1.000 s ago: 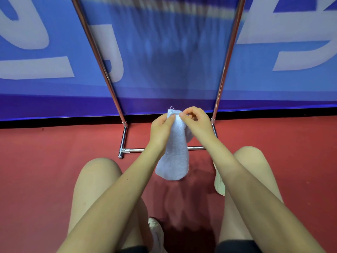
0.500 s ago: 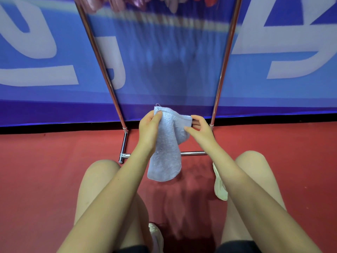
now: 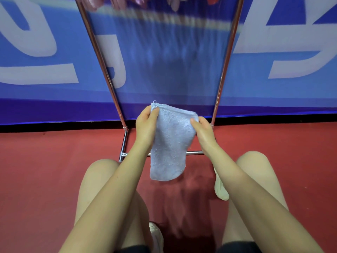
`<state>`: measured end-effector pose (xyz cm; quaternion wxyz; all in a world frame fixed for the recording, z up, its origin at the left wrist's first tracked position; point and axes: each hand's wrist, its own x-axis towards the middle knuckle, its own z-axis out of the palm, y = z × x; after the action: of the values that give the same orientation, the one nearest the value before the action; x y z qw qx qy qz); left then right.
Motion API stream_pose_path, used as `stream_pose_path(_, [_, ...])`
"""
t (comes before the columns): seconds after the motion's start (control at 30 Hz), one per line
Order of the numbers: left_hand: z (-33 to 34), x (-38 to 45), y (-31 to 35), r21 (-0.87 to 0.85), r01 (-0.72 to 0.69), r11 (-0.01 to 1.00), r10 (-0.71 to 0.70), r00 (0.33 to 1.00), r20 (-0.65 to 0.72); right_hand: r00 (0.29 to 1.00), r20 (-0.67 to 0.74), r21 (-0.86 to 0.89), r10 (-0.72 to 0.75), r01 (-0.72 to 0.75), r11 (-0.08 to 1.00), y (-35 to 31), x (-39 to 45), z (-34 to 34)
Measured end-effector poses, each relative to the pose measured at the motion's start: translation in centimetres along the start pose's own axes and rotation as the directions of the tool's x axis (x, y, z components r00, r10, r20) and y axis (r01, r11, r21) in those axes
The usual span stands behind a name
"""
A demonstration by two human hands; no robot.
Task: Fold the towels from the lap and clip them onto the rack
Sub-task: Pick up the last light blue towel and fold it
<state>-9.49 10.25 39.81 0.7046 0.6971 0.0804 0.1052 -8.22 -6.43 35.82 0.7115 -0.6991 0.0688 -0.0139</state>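
A small light-blue towel (image 3: 171, 143) hangs folded in front of my knees, above the red floor. My left hand (image 3: 146, 125) pinches its upper left corner between thumb and fingers. My right hand (image 3: 204, 130) grips its right edge a little lower down. The towel's bottom end droops free. Behind it stands the metal rack (image 3: 102, 63), with two slanted uprights and a low crossbar. Blurred pink clips (image 3: 116, 2) hang along the rack's top, at the frame's upper edge.
A blue banner (image 3: 36, 52) with white lettering runs behind the rack. My bare knees flank the towel, with a pale shoe (image 3: 220, 185) by the right leg and another shoe (image 3: 156, 234) between my thighs.
My hands moved apart along the towel's top, spreading it wider. The view tilted up, bringing the pink clips into sight.
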Motion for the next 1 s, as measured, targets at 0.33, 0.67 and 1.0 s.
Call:
stream_pose_path(0.33, [-0.3,0.7,-0.8,0.07,-0.063,0.996,0.067,0.996,-0.06,0.987,-0.048,-0.143,-0.155,0.146,0.979,-0.7,0.2,-0.1])
stream_pose_path(0.67, [-0.9,0.9,-0.9,0.146,-0.127,0.981,0.143,0.984,-0.105,0.979,0.188,0.039,0.081,-0.09,0.995,-0.8,-0.1,-0.3])
stream_pose_path(1.0, [0.4,0.5,-3.7,0.204,0.19,0.96,-0.169,0.978,-0.12,0.998,-0.012,-0.253,0.057,-0.058,0.966,0.5,-0.7,1.7])
